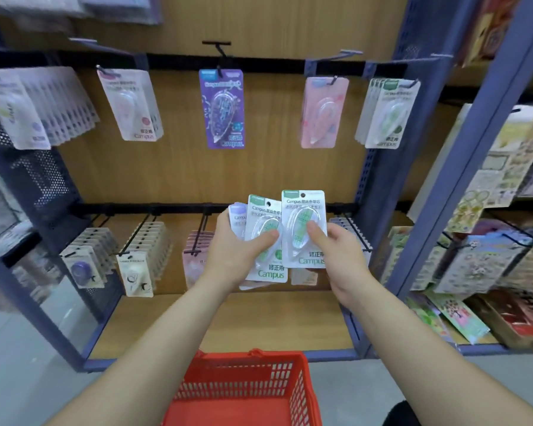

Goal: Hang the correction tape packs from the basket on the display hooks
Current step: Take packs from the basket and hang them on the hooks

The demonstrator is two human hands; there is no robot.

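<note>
The left hand (237,253) grips a small fan of correction tape packs (266,269), with its thumb across the front one. At its three o'clock the right hand (345,253) pinches one green pack (302,207) on the blister. I think they are light, stiff cards with slippery plastic, so it is better to hold the lower card edge and leave the top hole free. The red basket (253,357) stands at six o'clock, and the hanging green packs (390,115) are at one o'clock.

free: bare back panel (197,176) mid-bay | obstacles: lower hooks (201,232) jutting forward, hanging packs (222,109) above, red basket (243,385) below
</note>
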